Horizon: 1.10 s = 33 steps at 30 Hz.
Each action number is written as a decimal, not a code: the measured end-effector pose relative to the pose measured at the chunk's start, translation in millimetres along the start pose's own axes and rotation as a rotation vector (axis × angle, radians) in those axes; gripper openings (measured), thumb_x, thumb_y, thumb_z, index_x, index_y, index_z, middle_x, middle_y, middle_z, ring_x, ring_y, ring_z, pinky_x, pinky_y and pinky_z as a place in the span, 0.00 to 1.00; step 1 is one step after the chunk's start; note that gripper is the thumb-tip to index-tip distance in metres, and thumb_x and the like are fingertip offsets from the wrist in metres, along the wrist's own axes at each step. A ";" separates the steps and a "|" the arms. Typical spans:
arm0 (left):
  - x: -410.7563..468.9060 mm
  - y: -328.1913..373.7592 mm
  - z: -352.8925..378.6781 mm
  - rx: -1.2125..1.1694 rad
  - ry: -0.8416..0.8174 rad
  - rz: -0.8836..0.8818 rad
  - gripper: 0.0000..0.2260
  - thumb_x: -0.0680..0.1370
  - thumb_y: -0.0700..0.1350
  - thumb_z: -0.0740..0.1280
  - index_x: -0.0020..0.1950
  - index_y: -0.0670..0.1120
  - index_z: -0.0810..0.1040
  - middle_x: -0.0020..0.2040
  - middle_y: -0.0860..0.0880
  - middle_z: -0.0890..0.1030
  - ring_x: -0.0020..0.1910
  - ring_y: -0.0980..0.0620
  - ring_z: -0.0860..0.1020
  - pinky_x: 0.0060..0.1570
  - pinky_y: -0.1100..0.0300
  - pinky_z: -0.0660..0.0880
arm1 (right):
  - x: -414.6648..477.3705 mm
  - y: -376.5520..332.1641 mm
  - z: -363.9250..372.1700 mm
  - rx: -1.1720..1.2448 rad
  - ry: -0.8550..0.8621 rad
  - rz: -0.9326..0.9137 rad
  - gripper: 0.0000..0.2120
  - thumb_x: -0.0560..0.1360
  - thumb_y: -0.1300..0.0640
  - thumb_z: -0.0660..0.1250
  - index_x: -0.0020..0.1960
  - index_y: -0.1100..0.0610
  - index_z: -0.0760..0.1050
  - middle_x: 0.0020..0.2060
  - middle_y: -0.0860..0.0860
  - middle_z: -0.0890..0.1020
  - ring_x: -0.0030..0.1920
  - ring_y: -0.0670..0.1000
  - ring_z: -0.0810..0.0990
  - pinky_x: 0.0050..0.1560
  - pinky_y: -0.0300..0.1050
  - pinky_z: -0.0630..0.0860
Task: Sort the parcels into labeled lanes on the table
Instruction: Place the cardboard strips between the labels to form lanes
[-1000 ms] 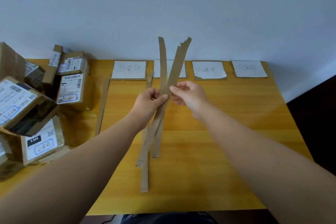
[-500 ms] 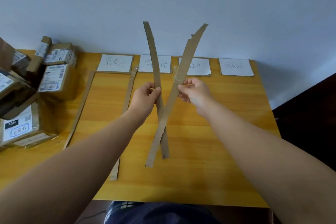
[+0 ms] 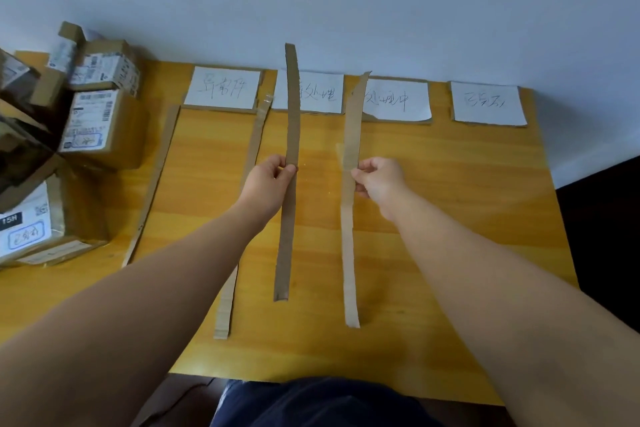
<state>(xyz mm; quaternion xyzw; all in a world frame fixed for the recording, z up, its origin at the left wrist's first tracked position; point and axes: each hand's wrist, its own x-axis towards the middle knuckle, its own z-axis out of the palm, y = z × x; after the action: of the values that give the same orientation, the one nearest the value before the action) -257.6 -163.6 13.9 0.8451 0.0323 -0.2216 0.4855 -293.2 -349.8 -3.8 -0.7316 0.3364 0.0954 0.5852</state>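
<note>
My left hand [image 3: 268,180] pinches a long brown cardboard strip [image 3: 290,218] held lengthwise above the wooden table [image 3: 467,218]. My right hand [image 3: 379,180] pinches a second, paler cardboard strip [image 3: 349,253], roughly parallel to the first. Two more strips lie flat on the table: one [image 3: 154,180] at the left and one [image 3: 254,139] just left of my left hand. Several white handwritten labels line the far edge, from the leftmost [image 3: 223,88] to the rightmost [image 3: 488,102]. A pile of cardboard parcels [image 3: 93,121] sits at the table's left end.
A pale wall rises right behind the table. The floor at the right [image 3: 602,218] is dark. My dark trousers [image 3: 311,402] show at the near table edge.
The two held strips were crossed in front of me; now my hands have moved apart and the strips hang side by side, nearly parallel.
</note>
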 end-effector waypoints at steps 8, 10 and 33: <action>10.9 -9.4 1.1 0.013 -0.054 -0.023 0.09 0.81 0.47 0.60 0.50 0.44 0.77 0.40 0.47 0.75 0.41 0.50 0.74 0.48 0.49 0.75 | 26.9 28.4 20.0 -0.139 -0.002 0.081 0.03 0.77 0.62 0.65 0.50 0.58 0.77 0.47 0.57 0.83 0.45 0.55 0.82 0.54 0.54 0.79; 13.0 -10.7 1.2 0.008 -0.058 -0.028 0.09 0.81 0.47 0.60 0.50 0.43 0.77 0.40 0.47 0.75 0.41 0.50 0.74 0.46 0.50 0.74 | 29.6 32.0 21.6 -0.131 -0.005 0.091 0.05 0.77 0.63 0.65 0.52 0.59 0.76 0.48 0.57 0.83 0.45 0.55 0.82 0.53 0.53 0.80; 12.0 0.1 -5.0 -0.051 -0.066 -0.034 0.06 0.81 0.44 0.62 0.47 0.49 0.77 0.40 0.50 0.77 0.38 0.54 0.74 0.37 0.63 0.71 | 38.1 28.4 19.1 -0.596 0.097 0.057 0.09 0.78 0.56 0.66 0.57 0.56 0.72 0.46 0.49 0.76 0.44 0.52 0.75 0.41 0.44 0.70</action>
<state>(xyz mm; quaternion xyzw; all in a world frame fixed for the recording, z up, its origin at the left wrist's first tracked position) -245.1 -161.5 11.3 0.8239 0.0360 -0.2568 0.5039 -276.8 -349.2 -52.4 -0.8651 0.3415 0.1711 0.3251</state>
